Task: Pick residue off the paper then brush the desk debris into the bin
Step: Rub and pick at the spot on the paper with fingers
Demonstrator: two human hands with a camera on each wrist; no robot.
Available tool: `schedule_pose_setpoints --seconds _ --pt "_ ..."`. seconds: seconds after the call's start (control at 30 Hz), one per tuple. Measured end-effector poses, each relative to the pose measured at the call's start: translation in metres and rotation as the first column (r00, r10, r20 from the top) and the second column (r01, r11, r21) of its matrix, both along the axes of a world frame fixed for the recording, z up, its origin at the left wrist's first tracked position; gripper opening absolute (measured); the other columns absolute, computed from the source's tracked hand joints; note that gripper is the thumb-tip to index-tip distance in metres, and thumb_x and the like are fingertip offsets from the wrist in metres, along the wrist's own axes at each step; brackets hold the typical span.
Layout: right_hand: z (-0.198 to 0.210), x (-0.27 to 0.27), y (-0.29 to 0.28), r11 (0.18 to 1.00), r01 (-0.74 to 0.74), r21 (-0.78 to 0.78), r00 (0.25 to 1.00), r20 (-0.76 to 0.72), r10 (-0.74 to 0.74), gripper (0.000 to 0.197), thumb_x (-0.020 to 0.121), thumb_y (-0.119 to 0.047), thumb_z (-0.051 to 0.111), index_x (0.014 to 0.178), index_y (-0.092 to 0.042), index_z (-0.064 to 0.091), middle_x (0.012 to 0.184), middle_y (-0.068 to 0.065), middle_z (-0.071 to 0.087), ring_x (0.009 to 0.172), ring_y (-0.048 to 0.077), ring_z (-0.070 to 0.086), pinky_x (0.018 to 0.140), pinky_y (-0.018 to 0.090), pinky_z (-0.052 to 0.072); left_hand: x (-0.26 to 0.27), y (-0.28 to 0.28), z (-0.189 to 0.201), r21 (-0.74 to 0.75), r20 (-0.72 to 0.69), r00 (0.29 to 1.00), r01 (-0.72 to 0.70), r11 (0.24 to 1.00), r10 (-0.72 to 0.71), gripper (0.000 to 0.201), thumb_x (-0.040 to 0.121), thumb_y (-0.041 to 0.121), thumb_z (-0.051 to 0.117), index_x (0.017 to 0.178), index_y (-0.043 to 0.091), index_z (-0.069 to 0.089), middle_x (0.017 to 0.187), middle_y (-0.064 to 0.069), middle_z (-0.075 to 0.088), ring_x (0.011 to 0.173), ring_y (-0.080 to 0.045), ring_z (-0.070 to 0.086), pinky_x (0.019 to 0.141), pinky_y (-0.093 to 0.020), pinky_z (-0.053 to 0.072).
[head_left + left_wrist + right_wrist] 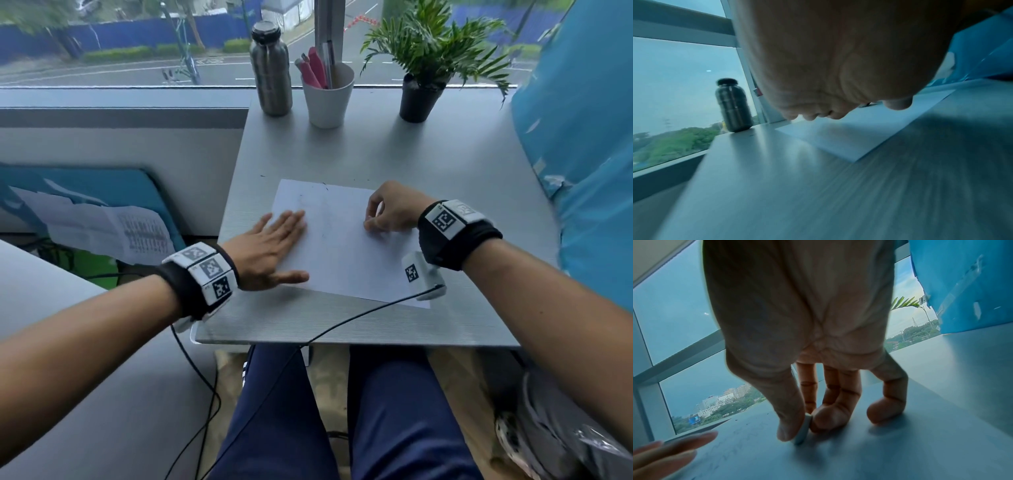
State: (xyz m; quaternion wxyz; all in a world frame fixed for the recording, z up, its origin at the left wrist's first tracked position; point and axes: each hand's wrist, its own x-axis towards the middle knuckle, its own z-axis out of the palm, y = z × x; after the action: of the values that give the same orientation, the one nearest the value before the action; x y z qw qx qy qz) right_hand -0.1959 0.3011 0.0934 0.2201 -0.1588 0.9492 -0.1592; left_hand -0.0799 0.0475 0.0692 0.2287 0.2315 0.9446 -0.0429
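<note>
A white paper sheet [342, 253] with faint pencil marks [323, 219] lies on the grey desk [445, 164]. My left hand [284, 240] rests flat on the sheet's left edge, fingers straight. My right hand [369, 223] is on the sheet's right part, thumb and fingers pinching a small white eraser [804, 430] whose lower end touches the paper [838, 459]. Small dark specks [262, 175] lie on the desk just beyond the sheet's far edge. In the left wrist view the palm covers most of the sheet [849, 134].
At the desk's far edge stand a steel bottle [270, 68], a white cup of pens [327, 99] and a potted plant [421, 96]. A blue sheet [582, 137] hangs along the right side. A black cable [342, 325] crosses the desk's near edge.
</note>
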Motion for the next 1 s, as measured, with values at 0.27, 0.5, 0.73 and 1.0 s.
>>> schedule_pose_setpoints --seconds 0.27,0.5,0.73,1.0 --pt "-0.004 0.002 0.006 0.999 -0.016 -0.036 1.0 -0.014 0.016 0.006 0.077 -0.028 0.075 0.076 -0.023 0.071 0.072 -0.01 0.062 0.073 0.016 0.058 0.075 0.031 0.051 -0.034 0.034 -0.005 0.176 0.1 0.992 0.061 0.983 -0.079 0.094 0.093 0.067 0.042 0.157 0.025 -0.012 0.164 0.006 -0.02 0.151 -0.016 -0.018 0.123 -0.046 -0.008" --pt "0.004 0.006 -0.008 0.991 -0.076 -0.114 0.996 -0.057 0.07 0.005 0.075 -0.021 0.078 0.079 -0.023 0.076 0.066 -0.01 0.066 0.064 0.005 0.059 0.063 0.015 0.047 -0.063 0.009 -0.008 0.138 0.117 0.985 -0.141 0.98 0.125 0.139 0.06 0.087 0.063 0.155 0.027 -0.02 0.162 0.009 -0.028 0.148 -0.015 -0.026 0.12 -0.05 -0.014" --pt "0.0 -0.002 -0.041 0.977 -0.101 -0.19 0.968 -0.245 0.052 0.009 0.074 -0.022 0.078 0.082 -0.016 0.078 0.073 -0.001 0.067 0.073 0.015 0.062 0.074 0.025 0.052 -0.054 0.012 -0.01 0.143 0.094 0.984 -0.165 0.976 0.152 0.138 0.061 0.088 0.061 0.155 0.029 -0.02 0.161 0.004 -0.031 0.148 -0.016 -0.026 0.121 -0.051 -0.012" --pt "0.001 0.034 -0.038 0.942 -0.277 -0.19 0.959 -0.113 0.259 0.008 0.074 -0.022 0.078 0.081 -0.018 0.08 0.07 -0.006 0.073 0.062 0.004 0.064 0.066 0.017 0.051 -0.045 0.014 -0.012 0.153 0.111 0.986 -0.144 0.978 0.128 0.14 0.057 0.092 0.057 0.154 0.029 -0.023 0.159 0.005 -0.034 0.147 -0.015 -0.029 0.12 -0.048 -0.015"
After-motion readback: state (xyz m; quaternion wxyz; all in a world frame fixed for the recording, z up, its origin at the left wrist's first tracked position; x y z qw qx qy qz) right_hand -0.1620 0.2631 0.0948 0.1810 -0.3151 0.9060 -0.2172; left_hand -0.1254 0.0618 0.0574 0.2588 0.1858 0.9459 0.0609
